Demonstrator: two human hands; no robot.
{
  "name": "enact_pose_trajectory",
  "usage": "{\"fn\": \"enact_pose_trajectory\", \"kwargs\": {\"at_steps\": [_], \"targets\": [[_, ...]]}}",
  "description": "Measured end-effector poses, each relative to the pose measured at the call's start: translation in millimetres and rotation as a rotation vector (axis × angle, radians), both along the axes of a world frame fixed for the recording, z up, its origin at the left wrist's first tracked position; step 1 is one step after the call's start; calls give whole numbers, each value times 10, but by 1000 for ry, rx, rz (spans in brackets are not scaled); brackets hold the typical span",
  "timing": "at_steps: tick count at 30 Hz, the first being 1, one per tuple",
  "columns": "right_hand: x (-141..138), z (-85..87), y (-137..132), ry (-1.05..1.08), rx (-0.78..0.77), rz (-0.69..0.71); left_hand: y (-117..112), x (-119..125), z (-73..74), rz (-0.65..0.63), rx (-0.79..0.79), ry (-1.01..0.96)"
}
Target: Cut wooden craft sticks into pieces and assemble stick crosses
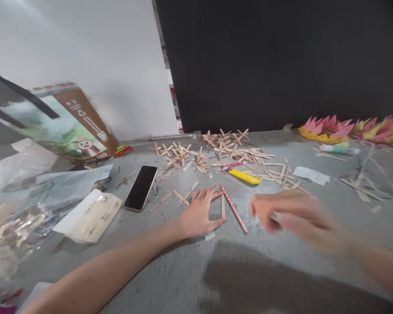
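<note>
My left hand [201,213] rests low on the grey tabletop, its thumb and index finger at the two ends of a short flat wooden stick [223,206], holding it in place. Just right of that stick lies a slim pink patterned pencil [235,210], slanted and touched by neither hand at its near end. My right hand [293,218] is raised over the table farther right, blurred, with curled fingers. A small pale spot shows at its fingers, but I cannot make out what it is. A small greenish scrap [210,236] lies below my left thumb.
Crossed wooden sticks [183,155] are heaped at the back, with a yellow utility knife [244,176] in front. A phone [140,188], paper packet [90,216] and printed bag [75,122] are left. Paper crowns [327,130], a glue stick [339,149] and cable [367,170] are right.
</note>
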State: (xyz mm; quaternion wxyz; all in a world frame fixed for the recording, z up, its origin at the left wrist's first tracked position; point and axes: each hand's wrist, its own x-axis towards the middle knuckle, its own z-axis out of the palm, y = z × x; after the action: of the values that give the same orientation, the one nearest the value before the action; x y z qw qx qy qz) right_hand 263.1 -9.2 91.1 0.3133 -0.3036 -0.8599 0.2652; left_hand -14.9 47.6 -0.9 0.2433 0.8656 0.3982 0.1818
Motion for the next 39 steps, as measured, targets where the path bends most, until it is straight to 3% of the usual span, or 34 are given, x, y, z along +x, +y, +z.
{"fn": "enact_pose_trajectory", "kwargs": {"at_steps": [4, 7, 9, 20, 27, 34, 39], "targets": [[-305, -530, 368, -134, -89, -321, 3, 8, -3, 10, -1, 8], [-414, -877, 516, -245, 25, -346, 10, 0, -14, 4, -13, 2], [-410, -983, 541, -267, 54, -313, 16, -9, -19, 8, -24, 5], [-200, -1064, 550, -166, 22, -292, 7, -31, -11, 24, -46, 25], [-107, -1107, 574, -87, -71, -459, 2, -40, -25, 30, -31, 48], [-111, -1026, 589, -192, 109, -535, -5, -37, -15, 43, -43, 40], [-89, -1063, 647, -206, 59, -485, -4, -49, -37, 30, -32, 25]]}}
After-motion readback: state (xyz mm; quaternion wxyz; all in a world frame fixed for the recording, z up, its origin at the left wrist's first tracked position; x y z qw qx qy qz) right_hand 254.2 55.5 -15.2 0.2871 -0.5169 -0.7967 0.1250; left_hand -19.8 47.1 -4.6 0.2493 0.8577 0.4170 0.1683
